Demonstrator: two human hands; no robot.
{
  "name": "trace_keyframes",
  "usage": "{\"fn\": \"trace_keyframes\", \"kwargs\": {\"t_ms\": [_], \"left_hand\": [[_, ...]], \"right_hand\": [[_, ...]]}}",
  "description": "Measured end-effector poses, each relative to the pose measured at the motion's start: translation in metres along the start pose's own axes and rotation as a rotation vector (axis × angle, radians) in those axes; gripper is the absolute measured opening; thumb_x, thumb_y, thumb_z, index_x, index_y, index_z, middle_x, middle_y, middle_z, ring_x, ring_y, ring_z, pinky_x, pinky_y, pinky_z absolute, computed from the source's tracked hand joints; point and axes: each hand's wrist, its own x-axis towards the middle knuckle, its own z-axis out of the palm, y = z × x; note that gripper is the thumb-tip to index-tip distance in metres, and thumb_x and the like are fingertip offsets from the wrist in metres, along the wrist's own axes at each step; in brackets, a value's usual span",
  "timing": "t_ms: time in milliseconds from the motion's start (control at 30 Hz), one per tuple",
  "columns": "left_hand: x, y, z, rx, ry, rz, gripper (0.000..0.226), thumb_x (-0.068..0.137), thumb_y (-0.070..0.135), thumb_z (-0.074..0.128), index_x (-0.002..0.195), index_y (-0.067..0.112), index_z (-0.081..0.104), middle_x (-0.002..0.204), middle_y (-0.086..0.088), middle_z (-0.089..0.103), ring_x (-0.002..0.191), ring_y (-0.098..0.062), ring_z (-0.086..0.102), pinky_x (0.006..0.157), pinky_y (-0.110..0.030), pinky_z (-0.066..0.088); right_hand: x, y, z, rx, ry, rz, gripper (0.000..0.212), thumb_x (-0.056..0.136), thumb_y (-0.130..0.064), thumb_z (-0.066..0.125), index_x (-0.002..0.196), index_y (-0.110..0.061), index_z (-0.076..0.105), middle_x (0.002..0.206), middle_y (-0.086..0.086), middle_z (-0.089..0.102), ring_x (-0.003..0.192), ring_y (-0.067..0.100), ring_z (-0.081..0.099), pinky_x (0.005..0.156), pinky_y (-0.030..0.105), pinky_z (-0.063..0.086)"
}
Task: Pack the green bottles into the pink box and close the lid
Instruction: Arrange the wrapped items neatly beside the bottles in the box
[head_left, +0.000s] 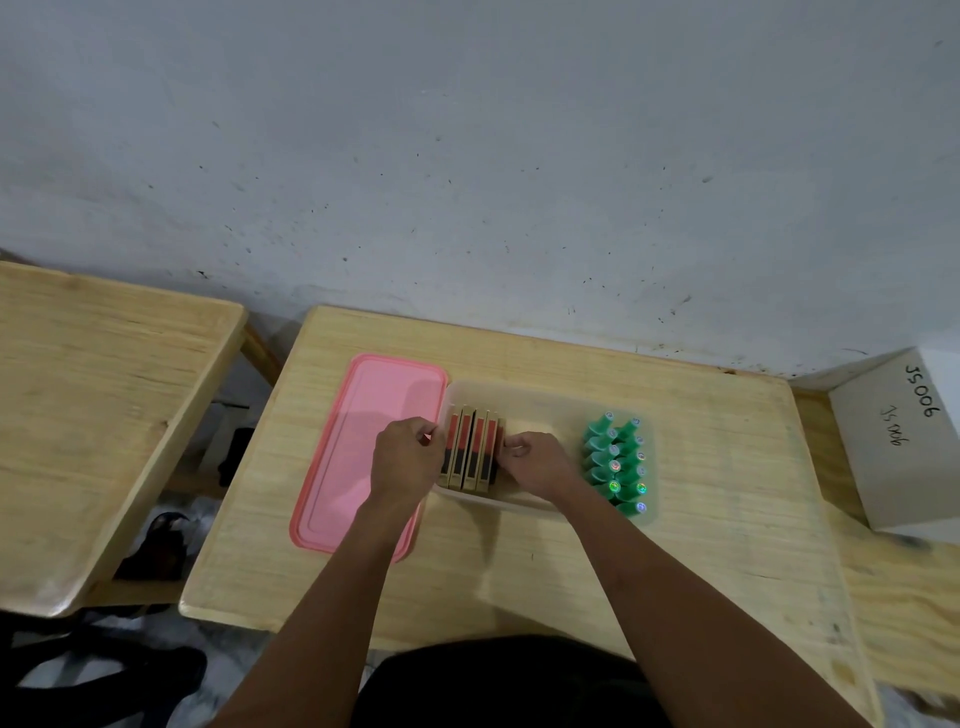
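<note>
Two bare forearms reach in from 6 o'clock over the counter (519, 566). Left hand (408, 457) and right hand (535, 462) flank four red-and-gold cartons (470, 449), fingers curled. I cannot tell whether either truly grips. One translucent box (519, 387) holds the cartons at its 9 o'clock end. About a dozen green bottles (621, 462) stand in two rows at its 3 o'clock end, with bare floor between. One pink lid (353, 452) lies flat, touching the box's 9 o'clock edge.
</note>
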Motion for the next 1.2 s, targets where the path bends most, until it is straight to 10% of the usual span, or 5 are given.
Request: {"fn": "trace_keyframes", "kwargs": {"t_ms": [567, 1200], "left_hand": [[0.001, -0.001, 0.002, 0.004, 0.024, -0.003, 0.017, 0.092, 0.013, 0.058, 0.091, 0.006, 0.073, 0.086, -0.009, 0.073, 0.075, -0.017, 0.065, 0.087, -0.032, 0.055], [0.002, -0.003, 0.002, 0.039, 0.023, -0.007, 0.019, 0.093, 0.015, 0.057, 0.094, 0.004, 0.073, 0.089, -0.011, 0.074, 0.074, -0.015, 0.063, 0.086, -0.031, 0.054]], "right_hand": [[-0.013, -0.013, 0.011, 0.047, 0.035, -0.053, 0.035, 0.091, -0.033, 0.065, 0.124, -0.026, 0.059, 0.117, 0.003, 0.069, 0.101, 0.020, 0.066, 0.093, 0.044, 0.052], [-0.017, -0.009, -0.002, 0.096, 0.008, -0.049, 0.038, 0.093, -0.026, 0.063, 0.129, -0.017, 0.054, 0.118, 0.008, 0.066, 0.099, 0.017, 0.060, 0.085, 0.029, 0.046]]}}
